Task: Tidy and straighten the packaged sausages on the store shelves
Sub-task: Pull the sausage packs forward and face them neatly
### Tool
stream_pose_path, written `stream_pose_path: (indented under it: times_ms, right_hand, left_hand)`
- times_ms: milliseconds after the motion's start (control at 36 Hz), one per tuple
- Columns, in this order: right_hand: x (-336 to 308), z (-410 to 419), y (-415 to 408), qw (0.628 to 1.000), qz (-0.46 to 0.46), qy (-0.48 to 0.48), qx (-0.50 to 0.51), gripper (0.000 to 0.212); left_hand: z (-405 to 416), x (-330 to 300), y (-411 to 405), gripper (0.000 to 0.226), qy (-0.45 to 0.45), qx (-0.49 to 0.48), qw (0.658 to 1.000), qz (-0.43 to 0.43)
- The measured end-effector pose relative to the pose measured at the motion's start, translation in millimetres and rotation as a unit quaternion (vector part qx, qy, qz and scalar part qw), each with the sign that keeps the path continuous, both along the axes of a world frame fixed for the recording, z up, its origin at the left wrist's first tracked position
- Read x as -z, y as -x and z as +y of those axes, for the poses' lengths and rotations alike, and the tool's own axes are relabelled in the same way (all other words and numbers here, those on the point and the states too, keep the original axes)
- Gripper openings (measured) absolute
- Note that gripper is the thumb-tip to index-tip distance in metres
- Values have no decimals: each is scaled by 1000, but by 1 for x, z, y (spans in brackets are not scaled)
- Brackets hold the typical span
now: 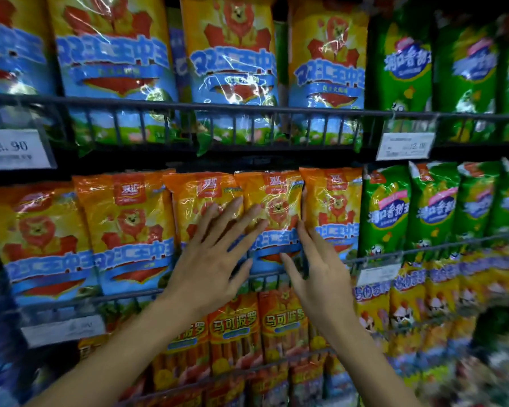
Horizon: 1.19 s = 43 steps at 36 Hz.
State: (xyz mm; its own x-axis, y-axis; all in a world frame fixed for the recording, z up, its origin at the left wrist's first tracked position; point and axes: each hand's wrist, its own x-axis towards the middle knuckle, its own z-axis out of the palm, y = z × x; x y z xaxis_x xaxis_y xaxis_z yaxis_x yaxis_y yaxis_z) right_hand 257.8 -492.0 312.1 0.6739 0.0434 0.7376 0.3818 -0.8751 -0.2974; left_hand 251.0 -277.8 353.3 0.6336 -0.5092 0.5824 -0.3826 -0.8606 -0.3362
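Note:
Orange and yellow sausage packs with a lion picture stand in a row on the middle shelf. My left hand (215, 254) lies flat with spread, straight fingers against one pack (194, 201) and the left edge of its neighbour (272, 201). My right hand (315, 268) stands edge-on at the right side of that neighbouring pack, its fingertips in the gap before another pack (335, 207). Neither hand grips anything.
More lion packs (232, 54) fill the top shelf behind a wire rail (247, 108). Green sausage packs (406, 66) stand at the right on both shelves. Red-orange sausage packs (235, 333) fill the lower shelf. Price tags (15, 148) hang from the rails.

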Motion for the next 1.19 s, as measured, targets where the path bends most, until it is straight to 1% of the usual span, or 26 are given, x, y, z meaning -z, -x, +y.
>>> stream_pose_path:
  times_ms: [83,194,250,389,500,611,667,750,806,889,1000,1111,1194]
  right_hand:
    - [10,7,-1,999,-4,30,22,70]
    - [11,20,-1,997,46,48,32,79]
    - [10,26,-2,996,41,51,57,83]
    - [16,28,-4,995,50,48,72,80]
    - [13,34,-1,996,53,24,74,81]
    - [8,39,11,997,59,-25,52,87]
    - [3,47,21,998,39,-34,21,86]
    - [-3,65,34,999,-16,9,-48,78]
    - [-1,79,34,997,-21,38,-71,72]
    - [4,96,34,997,8,36,-63,70]
    - [6,110,38,998,35,14,-43,82]
    - [7,118,34,999,23,-2,-48,84]
    - [10,120,35,997,17,-19,-70,79]
  left_hand:
    - [2,3,1,66,2,1,1000,10]
    - [2,5,-1,66,-9,-11,1000,7]
    - [1,5,-1,66,-12,-12,1000,7]
    - [1,5,0,66,-12,0,1000,18]
    - [18,1,6,66,-19,35,999,33]
    - [56,4,23,65,10,28,999,22]
    - [76,5,30,64,12,11,1000,16]
    - [99,6,38,61,-11,-3,1000,4]
    - [106,6,40,61,-28,-5,1000,1]
    - [108,8,42,60,-22,-4,1000,4]
    - [107,13,42,61,-13,-11,1000,2]
    - [105,15,41,62,-17,-31,999,-1]
    - [104,15,41,64,-18,-35,999,-10]
